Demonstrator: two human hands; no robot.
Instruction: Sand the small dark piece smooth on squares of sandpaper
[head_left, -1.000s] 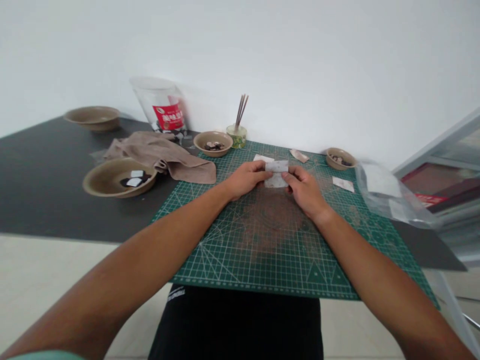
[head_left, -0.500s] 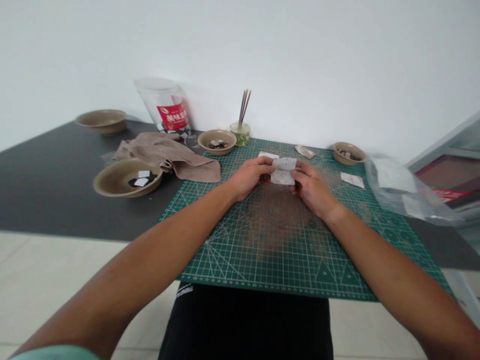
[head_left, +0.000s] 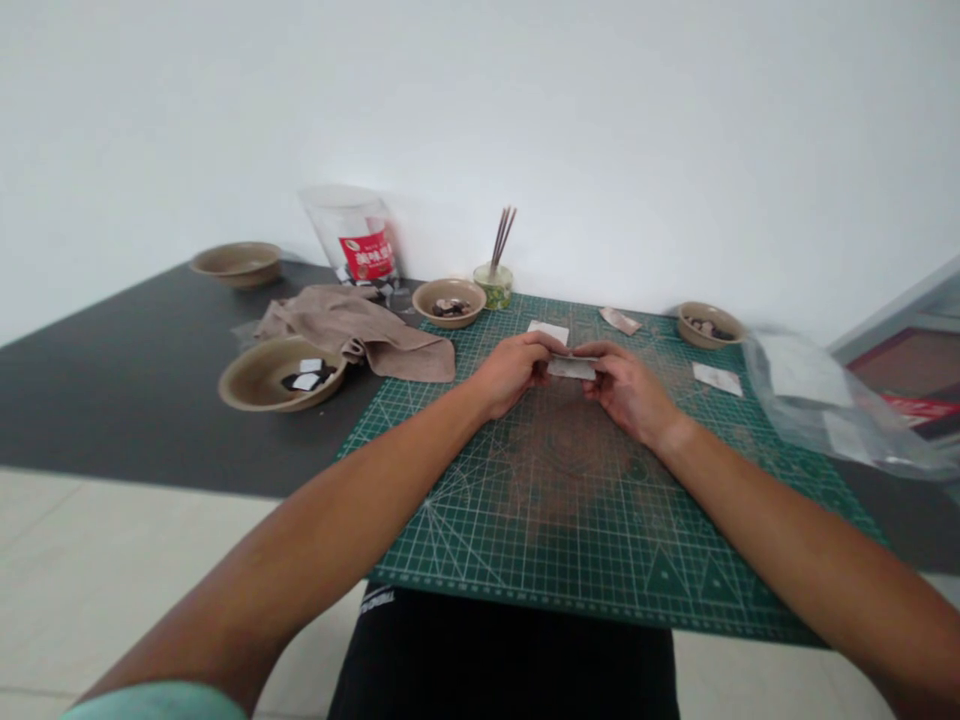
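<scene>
Between my two hands is a small, greyish-white piece of sandpaper or paper [head_left: 572, 368], its kind not plain, held just above the green cutting mat [head_left: 480, 540]. My left hand [head_left: 514, 372] pinches its left end, and my right hand [head_left: 626, 388] grips the right end. Fingers of both hands lie along its upper edge, and it looks folded over there. Behind my left hand a white paper piece [head_left: 549, 331] lies on the mat. A stained piece [head_left: 620, 320] and another whitish one [head_left: 717, 379] rest farther right. Reddish-brown dust covers the mat's middle.
At left are a bowl with black and white pieces [head_left: 259, 385], a brown cloth [head_left: 360, 325], another bowl [head_left: 238, 262] and a clear tub with red label [head_left: 367, 250]. Small bowls [head_left: 450, 302] [head_left: 711, 326] hold dark bits. Sticks stand in a jar [head_left: 493, 286]; a plastic bag [head_left: 817, 390] lies right.
The upper half of the held piece, upright before, is folded down, so less of it shows. Both hands have come closer together at its top edge. The whole view has shifted slightly.
</scene>
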